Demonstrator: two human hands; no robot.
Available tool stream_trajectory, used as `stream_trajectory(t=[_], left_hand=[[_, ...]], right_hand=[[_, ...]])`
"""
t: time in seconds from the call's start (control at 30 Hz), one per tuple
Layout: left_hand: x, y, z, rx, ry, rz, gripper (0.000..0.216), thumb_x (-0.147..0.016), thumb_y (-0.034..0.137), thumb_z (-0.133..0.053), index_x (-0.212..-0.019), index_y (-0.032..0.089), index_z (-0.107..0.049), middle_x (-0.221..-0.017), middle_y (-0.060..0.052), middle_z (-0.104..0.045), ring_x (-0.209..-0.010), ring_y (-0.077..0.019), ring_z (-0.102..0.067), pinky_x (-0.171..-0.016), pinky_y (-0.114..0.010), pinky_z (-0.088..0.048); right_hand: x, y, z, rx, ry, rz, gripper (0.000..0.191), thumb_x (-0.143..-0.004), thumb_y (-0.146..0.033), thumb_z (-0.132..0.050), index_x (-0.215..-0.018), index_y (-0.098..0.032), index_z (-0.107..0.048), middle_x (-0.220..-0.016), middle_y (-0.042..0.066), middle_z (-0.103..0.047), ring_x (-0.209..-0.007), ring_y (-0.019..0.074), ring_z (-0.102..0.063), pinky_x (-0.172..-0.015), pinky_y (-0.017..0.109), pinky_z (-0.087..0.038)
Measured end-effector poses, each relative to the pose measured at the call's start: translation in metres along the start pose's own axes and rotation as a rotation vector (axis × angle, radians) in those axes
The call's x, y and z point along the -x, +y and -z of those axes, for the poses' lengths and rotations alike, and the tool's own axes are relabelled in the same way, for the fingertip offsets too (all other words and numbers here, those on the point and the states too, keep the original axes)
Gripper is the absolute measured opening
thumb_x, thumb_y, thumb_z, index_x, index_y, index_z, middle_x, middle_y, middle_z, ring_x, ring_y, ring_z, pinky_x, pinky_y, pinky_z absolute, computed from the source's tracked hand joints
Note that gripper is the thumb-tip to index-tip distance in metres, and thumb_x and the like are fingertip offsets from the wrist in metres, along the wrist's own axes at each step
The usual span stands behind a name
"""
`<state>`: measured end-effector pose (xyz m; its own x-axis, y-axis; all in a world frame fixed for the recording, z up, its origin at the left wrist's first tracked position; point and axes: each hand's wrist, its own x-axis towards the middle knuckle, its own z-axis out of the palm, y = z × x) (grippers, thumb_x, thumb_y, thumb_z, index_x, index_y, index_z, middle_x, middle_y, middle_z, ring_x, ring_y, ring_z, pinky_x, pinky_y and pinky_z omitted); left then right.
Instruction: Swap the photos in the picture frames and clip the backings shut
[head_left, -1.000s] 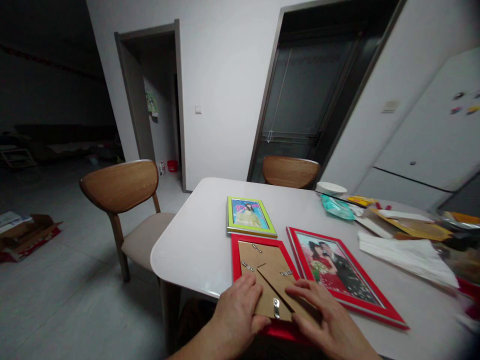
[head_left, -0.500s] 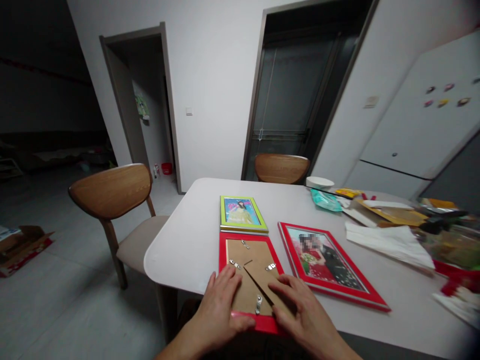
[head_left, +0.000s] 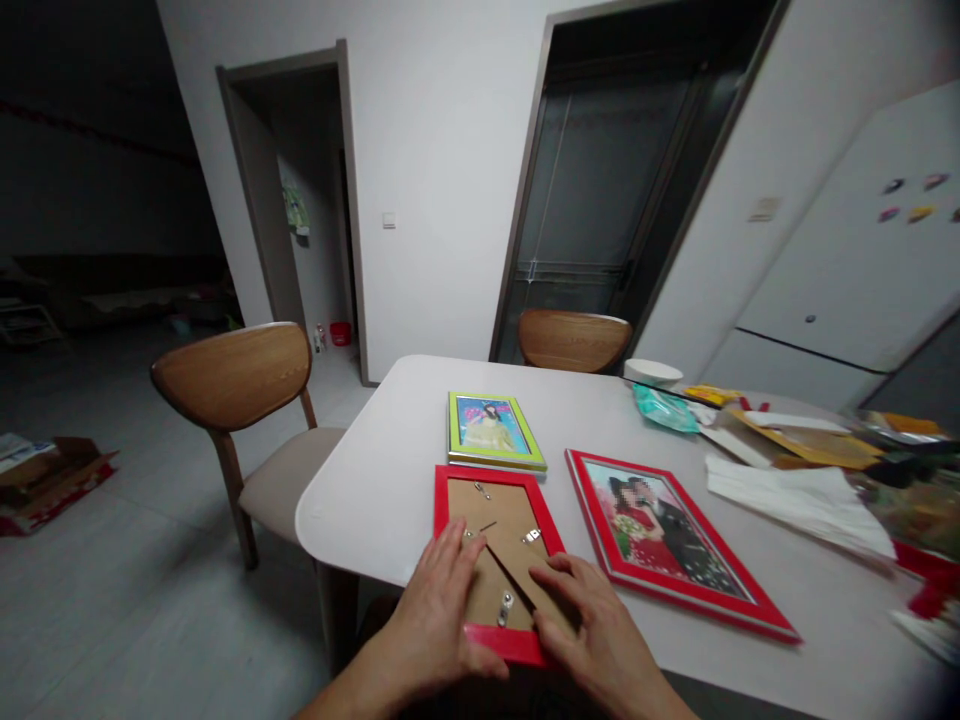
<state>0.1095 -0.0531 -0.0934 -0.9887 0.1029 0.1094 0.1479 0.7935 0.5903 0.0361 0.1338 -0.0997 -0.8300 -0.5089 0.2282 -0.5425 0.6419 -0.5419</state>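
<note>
A red picture frame (head_left: 495,510) lies face down at the near edge of the white table (head_left: 390,470), its brown backing board with metal clips showing. My left hand (head_left: 442,610) rests flat on the left part of the backing, fingers stretched out. My right hand (head_left: 592,625) lies on the right part, fingers spread over the fold-out stand. A green-framed photo (head_left: 491,430) lies just beyond it. A larger red-framed photo (head_left: 667,540) lies face up to the right.
Papers, a white tissue (head_left: 795,495), a teal packet (head_left: 664,408) and a white bowl (head_left: 652,372) crowd the table's right side. One wooden chair (head_left: 240,400) stands at the left, another (head_left: 574,340) at the far side. A cardboard box (head_left: 45,475) lies on the floor.
The view has shifted a little. Both hands stay on the backing board; my left hand's fingers have slid slightly further up it.
</note>
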Motion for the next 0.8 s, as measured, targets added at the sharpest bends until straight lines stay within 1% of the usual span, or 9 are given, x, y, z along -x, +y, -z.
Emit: stream_trajectory(t=[0.07, 0.13, 0.23, 0.33, 0.43, 0.53, 0.6, 0.7, 0.8], left_hand=[[0.002, -0.005, -0.001, -0.009, 0.008, 0.036, 0.112, -0.034, 0.031, -0.08, -0.128, 0.015, -0.021, -0.137, -0.019, -0.011, -0.125, -0.0308, -0.008, -0.1, -0.049, -0.017], [0.007, -0.008, -0.004, -0.009, 0.025, 0.053, 0.106, -0.039, 0.021, -0.078, -0.128, 0.015, -0.021, -0.138, -0.018, -0.009, -0.125, -0.0291, -0.007, -0.1, -0.047, -0.018], [0.013, -0.009, -0.007, -0.006, 0.052, 0.024, 0.093, -0.048, 0.009, -0.067, -0.128, 0.016, -0.019, -0.139, -0.015, -0.008, -0.126, -0.0243, -0.01, -0.101, -0.04, -0.021], [0.013, -0.009, -0.009, -0.022, 0.066, -0.019, 0.088, -0.052, 0.004, -0.06, -0.128, 0.015, -0.019, -0.139, -0.014, -0.011, -0.126, -0.0214, -0.012, -0.101, -0.037, -0.022], [0.01, -0.009, -0.01, -0.076, 0.024, -0.069, 0.076, -0.054, 0.011, -0.064, -0.123, 0.015, -0.031, -0.136, -0.013, -0.023, -0.124, -0.0226, -0.018, -0.101, -0.041, -0.018], [0.006, -0.007, -0.006, -0.103, -0.021, -0.117, 0.059, -0.058, 0.029, -0.07, -0.111, 0.019, -0.045, -0.128, -0.01, -0.038, -0.118, -0.0238, -0.031, -0.1, -0.047, -0.012], [0.003, -0.003, -0.002, -0.096, -0.004, -0.132, 0.055, -0.057, 0.038, -0.07, -0.105, 0.02, -0.049, -0.122, -0.009, -0.046, -0.113, -0.0227, -0.038, -0.1, -0.046, -0.014], [0.001, 0.001, 0.003, -0.092, 0.027, -0.137, 0.049, -0.056, 0.041, -0.071, -0.096, 0.019, -0.053, -0.114, -0.007, -0.052, -0.108, -0.0218, -0.044, -0.098, -0.041, -0.019], [0.0, 0.004, 0.005, -0.092, 0.037, -0.122, 0.041, -0.056, 0.039, -0.071, -0.088, 0.019, -0.054, -0.112, -0.006, -0.053, -0.105, -0.022, -0.046, -0.097, -0.04, -0.022]], right_hand=[[0.0, 0.002, -0.001, 0.02, 0.023, 0.002, 0.035, -0.064, -0.027, -0.048, -0.096, -0.018, -0.06, -0.104, 0.01, -0.052, -0.1, 0.0225, -0.046, -0.089, 0.038, -0.035], [0.002, 0.003, -0.003, 0.031, 0.037, 0.029, 0.034, -0.065, -0.029, -0.049, -0.095, -0.02, -0.06, -0.103, 0.01, -0.052, -0.099, 0.0227, -0.046, -0.088, 0.039, -0.036], [0.007, 0.005, -0.005, 0.043, 0.066, 0.053, 0.033, -0.065, -0.03, -0.05, -0.095, -0.02, -0.061, -0.101, 0.01, -0.052, -0.097, 0.0227, -0.047, -0.085, 0.038, -0.038], [0.007, 0.006, -0.007, 0.074, 0.101, 0.059, 0.032, -0.064, -0.03, -0.052, -0.093, -0.019, -0.061, -0.099, 0.01, -0.052, -0.095, 0.0226, -0.048, -0.084, 0.038, -0.039], [0.003, 0.008, -0.01, 0.108, 0.104, 0.093, 0.031, -0.065, -0.029, -0.052, -0.094, -0.02, -0.061, -0.098, 0.009, -0.053, -0.094, 0.022, -0.048, -0.083, 0.038, -0.039], [-0.001, 0.009, -0.011, 0.154, 0.099, 0.132, 0.03, -0.068, -0.029, -0.051, -0.095, -0.02, -0.059, -0.097, 0.009, -0.052, -0.092, 0.0217, -0.048, -0.082, 0.038, -0.039], [-0.001, 0.008, -0.01, 0.196, 0.089, 0.158, 0.029, -0.071, -0.031, -0.049, -0.097, -0.021, -0.059, -0.099, 0.01, -0.052, -0.093, 0.022, -0.047, -0.081, 0.039, -0.039], [0.003, 0.001, -0.007, 0.257, 0.052, 0.237, 0.028, -0.075, -0.032, -0.045, -0.099, -0.024, -0.057, -0.109, 0.01, -0.049, -0.099, 0.0233, -0.044, -0.082, 0.041, -0.037], [0.005, -0.009, -0.004, 0.287, -0.023, 0.352, 0.027, -0.078, -0.032, -0.042, -0.101, -0.03, -0.056, -0.117, 0.007, -0.046, -0.104, 0.0235, -0.04, -0.084, 0.042, -0.034]])
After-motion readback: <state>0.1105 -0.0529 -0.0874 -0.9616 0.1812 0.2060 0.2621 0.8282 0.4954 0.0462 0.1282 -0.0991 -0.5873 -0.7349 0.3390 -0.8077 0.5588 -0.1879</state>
